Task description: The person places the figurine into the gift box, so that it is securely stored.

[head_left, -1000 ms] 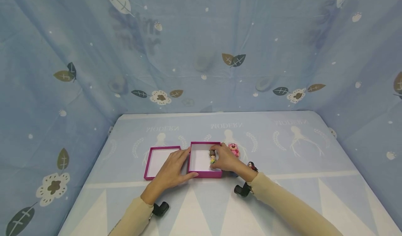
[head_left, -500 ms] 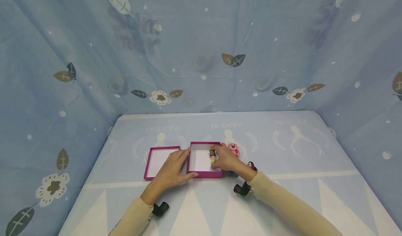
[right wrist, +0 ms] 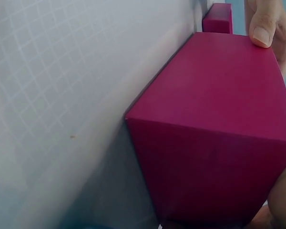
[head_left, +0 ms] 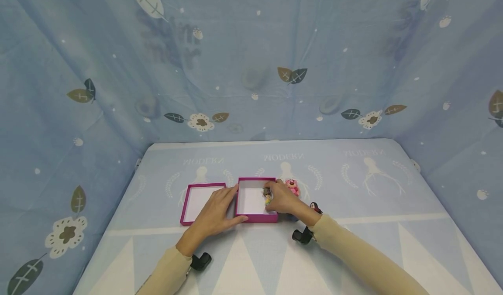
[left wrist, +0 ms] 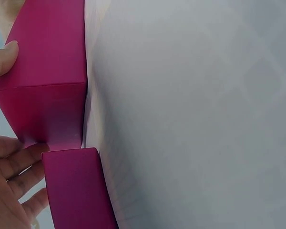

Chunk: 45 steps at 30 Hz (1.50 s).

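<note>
A magenta box (head_left: 256, 217) with a white inside stands open-topped on the table. At its left front corner my left hand (head_left: 214, 212) holds it, thumb on the front wall and fingers along the left side. The left wrist view shows that thumb (left wrist: 8, 55) against the box wall. My right hand (head_left: 284, 197) reaches over the box's right wall and pinches a small figurine (head_left: 267, 192) with a brown top and yellow lower part, inside the box near its right side. In the right wrist view the box (right wrist: 214, 86) hides most of the right hand.
The shallow magenta lid (head_left: 198, 199) lies left of the box, white inside up, partly behind the left hand. A pink bear figurine (head_left: 292, 186) stands right of the box. A dark-haired figurine (head_left: 315, 207) shows beyond the right wrist. A patterned cloth covers the table (head_left: 353, 260).
The figurine and the right fingertips have shifted very slightly to the right inside the box. The left hand, box and lid stay where they were.
</note>
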### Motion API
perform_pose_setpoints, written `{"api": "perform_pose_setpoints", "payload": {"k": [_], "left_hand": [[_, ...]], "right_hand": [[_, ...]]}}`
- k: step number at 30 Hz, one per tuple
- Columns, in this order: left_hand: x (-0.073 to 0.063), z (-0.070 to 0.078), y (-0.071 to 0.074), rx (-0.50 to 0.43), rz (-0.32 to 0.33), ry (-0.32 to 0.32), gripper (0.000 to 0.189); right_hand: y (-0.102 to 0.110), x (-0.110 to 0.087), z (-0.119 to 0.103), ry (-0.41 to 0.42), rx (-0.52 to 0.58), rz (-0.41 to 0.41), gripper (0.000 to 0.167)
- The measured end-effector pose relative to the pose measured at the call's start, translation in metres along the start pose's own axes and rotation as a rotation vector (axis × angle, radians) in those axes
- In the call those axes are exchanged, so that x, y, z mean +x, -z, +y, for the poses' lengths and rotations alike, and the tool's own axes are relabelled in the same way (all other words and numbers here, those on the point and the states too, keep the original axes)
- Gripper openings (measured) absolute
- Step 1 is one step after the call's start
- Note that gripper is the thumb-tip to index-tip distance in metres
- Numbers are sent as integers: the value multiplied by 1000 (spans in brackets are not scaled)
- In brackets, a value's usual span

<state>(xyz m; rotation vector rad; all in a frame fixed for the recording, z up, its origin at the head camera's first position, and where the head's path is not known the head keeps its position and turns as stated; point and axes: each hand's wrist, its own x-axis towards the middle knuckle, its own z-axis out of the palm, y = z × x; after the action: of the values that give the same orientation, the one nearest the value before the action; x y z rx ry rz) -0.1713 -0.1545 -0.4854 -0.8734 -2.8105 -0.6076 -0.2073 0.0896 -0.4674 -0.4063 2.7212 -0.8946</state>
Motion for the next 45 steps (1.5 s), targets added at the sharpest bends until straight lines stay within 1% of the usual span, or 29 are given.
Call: {"api": "perform_pose_setpoints", "payload": {"k": [10,15,21,24,27,30,35,38,41,45], "left_hand": [[0,0,0,-3,-1,7,96],[-1,0,0,-8,-7,18,96],[-1,-1,0,-8,-1,11,97],[-2,-1,-1,-10,-1,11,97],[-2,0,0,-16,-14,22,98],[-3,0,0,-19,-20,28,98],[-3,0,0,-19,-26,36,98],[-2,0,0,-26,-34,39,98],[-2,-1,0,-23,-32,34,99],[-1,-3,0,-17,-1,5,98]], "right_hand": [[0,0,-1,-4,10,7,64],[-1,0,-1,9,8,12,64],[-1,-1,0,17,21,14,64],[0,-2,1,26,37,32,62],[2,-3,3,41,63,60,60],[3,-4,5,37,87,80,60],[6,-7,5,34,111,79,62],[13,-14,3,44,133,78,63],[26,-22,2,62,150,97,65],[48,-32,7,77,173,142,66]]}}
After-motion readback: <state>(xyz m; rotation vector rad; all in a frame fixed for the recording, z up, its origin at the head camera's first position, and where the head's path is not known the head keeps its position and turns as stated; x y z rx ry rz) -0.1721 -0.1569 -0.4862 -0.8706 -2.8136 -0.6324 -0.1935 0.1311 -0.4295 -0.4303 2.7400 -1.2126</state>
